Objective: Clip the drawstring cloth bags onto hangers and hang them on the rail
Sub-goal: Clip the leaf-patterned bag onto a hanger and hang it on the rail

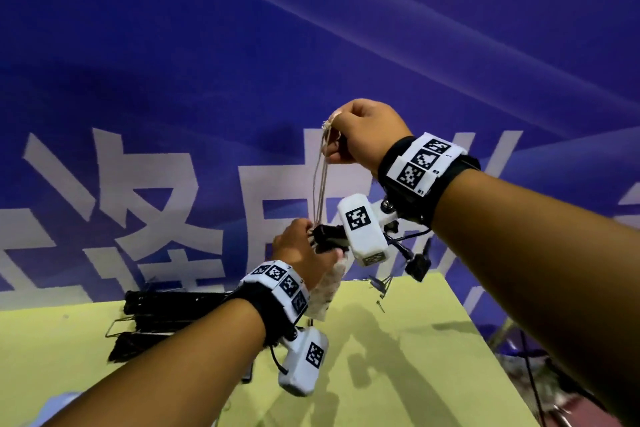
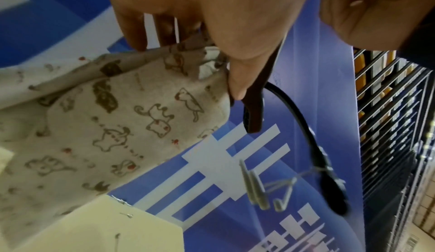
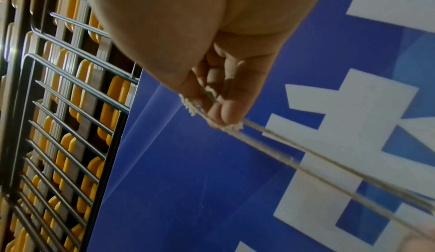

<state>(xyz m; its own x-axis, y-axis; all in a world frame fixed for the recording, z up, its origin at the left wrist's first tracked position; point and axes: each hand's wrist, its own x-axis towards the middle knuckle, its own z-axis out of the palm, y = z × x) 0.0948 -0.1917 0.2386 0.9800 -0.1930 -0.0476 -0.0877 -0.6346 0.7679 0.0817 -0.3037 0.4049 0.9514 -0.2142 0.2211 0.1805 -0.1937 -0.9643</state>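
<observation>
My left hand [image 1: 304, 246] grips a black hanger [image 1: 332, 236] together with the gathered top of a cream cloth bag [image 1: 325, 288]. In the left wrist view the bag [image 2: 105, 116] shows a cartoon animal print. My thumb [image 2: 237, 81] lies along the hanger's dark clip [image 2: 253, 114]. Higher up, my right hand [image 1: 349, 139] pinches the bag's drawstrings [image 1: 322, 184] and holds them taut above the left hand. The right wrist view shows the fingertips [image 3: 223, 110] on the frayed cord ends, with the drawstrings [image 3: 329, 170] running off to the lower right. No rail is in view.
A pile of black hangers [image 1: 156, 315] lies on the yellow-green table [image 1: 398, 357] at the left. Loose metal clips [image 1: 381, 284] sit near the table's far edge. A blue banner with white characters [image 1: 311, 45] stands behind. A wire grid rack [image 3: 58, 125] appears beside the banner.
</observation>
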